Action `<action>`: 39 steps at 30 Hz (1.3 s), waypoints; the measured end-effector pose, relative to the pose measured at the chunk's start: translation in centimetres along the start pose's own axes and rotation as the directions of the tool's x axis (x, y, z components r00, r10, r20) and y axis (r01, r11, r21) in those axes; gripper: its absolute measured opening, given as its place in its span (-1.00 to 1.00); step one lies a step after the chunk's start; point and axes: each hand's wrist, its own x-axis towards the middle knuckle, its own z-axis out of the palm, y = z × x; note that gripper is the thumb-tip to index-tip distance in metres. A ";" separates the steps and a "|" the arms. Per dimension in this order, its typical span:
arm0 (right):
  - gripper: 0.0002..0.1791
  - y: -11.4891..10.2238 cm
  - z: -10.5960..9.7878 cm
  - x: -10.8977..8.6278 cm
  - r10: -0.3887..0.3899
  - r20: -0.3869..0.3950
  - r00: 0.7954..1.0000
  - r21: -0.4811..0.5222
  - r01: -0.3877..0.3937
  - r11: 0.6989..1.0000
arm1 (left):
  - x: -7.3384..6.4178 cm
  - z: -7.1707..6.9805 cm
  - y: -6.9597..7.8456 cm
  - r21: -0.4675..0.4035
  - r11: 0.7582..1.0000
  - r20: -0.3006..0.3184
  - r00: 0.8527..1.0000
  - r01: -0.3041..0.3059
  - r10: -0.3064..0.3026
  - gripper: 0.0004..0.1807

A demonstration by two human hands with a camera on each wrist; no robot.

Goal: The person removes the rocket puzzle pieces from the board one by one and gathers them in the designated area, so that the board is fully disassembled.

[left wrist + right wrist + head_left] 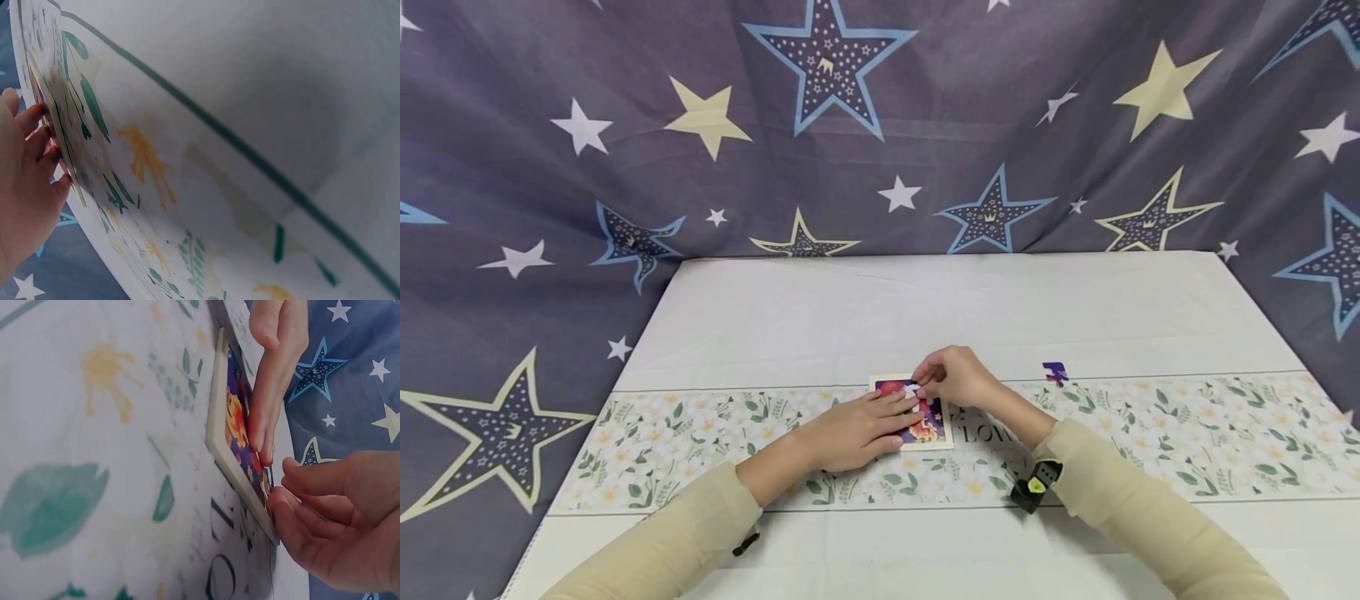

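A small jigsaw puzzle (928, 429) with a cream frame and a purple, red and yellow picture lies on the tabletop. My left hand (857, 432) rests on it with fingers extended, covering much of the picture. At the puzzle's far right corner is my right hand (958, 377), its thumb and fingertips bent together. In the right wrist view the fingers of that right hand (344, 515) pinch a thin puzzle piece at the frame's edge; most of the piece is hidden. A loose purple puzzle piece (1055, 372) lies apart, to the right of the right hand.
The white table cover (790, 317) has a floral band (692, 442) across it, with printed lettering (988, 432) beside the puzzle. A dark star-patterned curtain (880, 167) stands behind the table and along its sides. Black straps are on both wrists.
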 end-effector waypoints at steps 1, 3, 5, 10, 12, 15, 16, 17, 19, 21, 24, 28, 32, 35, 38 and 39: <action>-0.83 0.0 0.0 0.1 0.021 0.002 1.000 0.013 -0.021 1.000 | 0.0 0.0 0.0 0.000 1.000 0.001 1.000 0.001 -0.001 -0.46; -0.81 0.0 0.1 0.3 0.065 0.010 0.998 0.044 -0.065 0.997 | 0.0 0.0 0.0 -0.004 1.000 0.005 1.000 0.002 -0.002 -0.46; -0.78 0.1 0.2 0.4 0.105 0.017 0.994 0.077 -0.106 0.991 | 0.0 0.0 0.0 -0.004 1.000 0.007 1.000 0.003 -0.003 -0.46; -0.78 0.1 0.6 0.8 0.142 0.016 0.990 0.094 -0.143 0.985 | -0.1 -0.1 0.0 0.004 1.000 0.020 1.000 0.014 -0.014 -0.45; -0.82 0.1 0.7 0.9 0.143 0.007 0.990 0.084 -0.143 0.986 | -0.1 -0.1 0.0 0.008 1.000 0.024 1.000 0.013 -0.013 -0.44; -0.90 0.0 0.9 1.2 0.133 -0.009 0.991 0.068 -0.132 0.989 | 0.0 -0.1 0.1 0.035 0.999 0.014 1.000 -0.013 0.012 -0.44; -0.93 0.0 0.9 1.2 0.131 -0.012 0.991 0.066 -0.130 0.989 | 0.0 -0.1 0.1 0.040 0.999 0.014 1.000 -0.017 0.017 -0.44; -0.95 -0.1 0.9 1.3 0.131 -0.015 0.991 0.061 -0.130 0.990 | 0.0 -0.1 0.1 0.046 0.999 0.013 1.000 -0.022 0.021 -0.44; -0.96 -0.2 0.9 1.5 0.129 -0.022 0.991 0.053 -0.127 0.990 | 0.0 -0.1 0.1 0.066 0.997 0.011 0.999 -0.031 0.030 -0.44; -0.96 -0.2 0.8 1.6 0.130 -0.026 0.991 0.047 -0.129 0.991 | 0.0 -0.1 0.1 0.069 0.997 0.013 1.000 -0.026 0.025 -0.43; -0.96 -0.2 0.7 1.9 0.126 -0.021 0.992 0.037 -0.125 0.991 | 0.0 -0.1 0.2 0.081 0.996 0.015 0.999 -0.029 0.028 -0.43; -0.95 -0.2 0.6 2.2 0.143 -0.006 0.990 0.032 -0.142 0.989 | -0.1 0.0 0.3 0.081 0.996 0.029 0.999 -0.020 0.017 -0.43; -0.97 -0.3 0.6 2.4 0.189 0.005 0.982 0.055 -0.189 0.981 | -0.1 0.0 0.3 0.088 0.996 0.036 0.999 -0.018 0.015 -0.43; -0.96 -0.2 0.6 2.4 0.194 0.005 0.981 0.067 -0.194 0.979 | -0.1 0.0 0.3 0.092 0.996 0.039 0.999 -0.021 0.018 -0.43; -0.94 -0.1 0.0 2.5 0.154 -0.065 0.986 0.067 -0.150 0.986 | -0.1 -0.1 0.2 0.093 0.995 0.040 0.999 -0.027 0.023 -0.42; -0.94 -0.1 -0.4 2.6 0.140 -0.098 0.985 0.067 -0.134 0.989 | -0.1 -0.1 0.2 0.090 0.995 0.036 0.999 -0.031 0.028 -0.43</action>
